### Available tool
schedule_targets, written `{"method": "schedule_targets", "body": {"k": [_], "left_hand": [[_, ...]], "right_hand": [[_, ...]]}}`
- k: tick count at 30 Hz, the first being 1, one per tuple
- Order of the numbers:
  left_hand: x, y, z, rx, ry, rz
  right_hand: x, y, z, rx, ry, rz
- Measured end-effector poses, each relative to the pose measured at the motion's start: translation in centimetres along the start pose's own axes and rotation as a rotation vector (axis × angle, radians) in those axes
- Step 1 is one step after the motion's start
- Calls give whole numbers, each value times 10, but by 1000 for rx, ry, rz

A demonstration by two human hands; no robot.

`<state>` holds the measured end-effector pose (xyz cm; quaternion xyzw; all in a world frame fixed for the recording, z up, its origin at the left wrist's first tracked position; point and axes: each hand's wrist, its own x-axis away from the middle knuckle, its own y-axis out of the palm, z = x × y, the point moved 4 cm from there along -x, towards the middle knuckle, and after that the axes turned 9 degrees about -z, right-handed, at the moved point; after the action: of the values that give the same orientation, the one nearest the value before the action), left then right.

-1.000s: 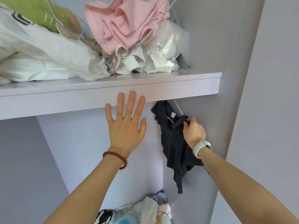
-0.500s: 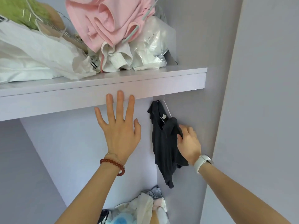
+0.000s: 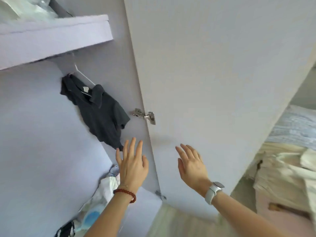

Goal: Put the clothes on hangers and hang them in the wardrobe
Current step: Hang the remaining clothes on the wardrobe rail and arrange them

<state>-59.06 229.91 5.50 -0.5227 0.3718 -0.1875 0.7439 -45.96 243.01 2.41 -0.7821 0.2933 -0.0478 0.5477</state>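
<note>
While the dark shirt (image 3: 95, 108) hangs on its white hanger (image 3: 83, 76) under the shelf (image 3: 54, 40), we note from the head view both the left hand (image 3: 132, 165) and right hand (image 3: 192, 165) spread, holding nothing. Risk, we judge: shirt sits bunched, skewed; a bump from the door (image 3: 213, 74) could slide it off.

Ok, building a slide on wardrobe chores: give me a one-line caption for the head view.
Dark shirt hangs on a white hanger under the shelf; both open hands, left and right, are off it.

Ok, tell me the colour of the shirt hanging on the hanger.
Dark grey, almost black, shirt; the head view shows it.
</note>
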Motion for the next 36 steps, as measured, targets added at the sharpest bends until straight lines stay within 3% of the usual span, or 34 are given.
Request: {"method": "schedule_targets", "body": {"k": [3, 10, 17, 23, 31, 36], "left_hand": [[37, 43, 52, 71, 139, -196], [156, 115, 208, 235, 562, -599], [325, 137, 340, 266, 1039, -915], [468, 133, 411, 198, 1339, -1139], [646, 124, 510, 39, 1674, -1248], [739, 132, 592, 45, 1832, -1159]], "right_hand": [[88, 5, 49, 36, 263, -72], [329, -21, 122, 84, 890, 14], [555, -23, 118, -45, 1486, 108], [709, -19, 96, -190, 1795, 276], [924, -32, 96, -330, 2191, 525], [1038, -47, 134, -275, 2280, 602]]}}
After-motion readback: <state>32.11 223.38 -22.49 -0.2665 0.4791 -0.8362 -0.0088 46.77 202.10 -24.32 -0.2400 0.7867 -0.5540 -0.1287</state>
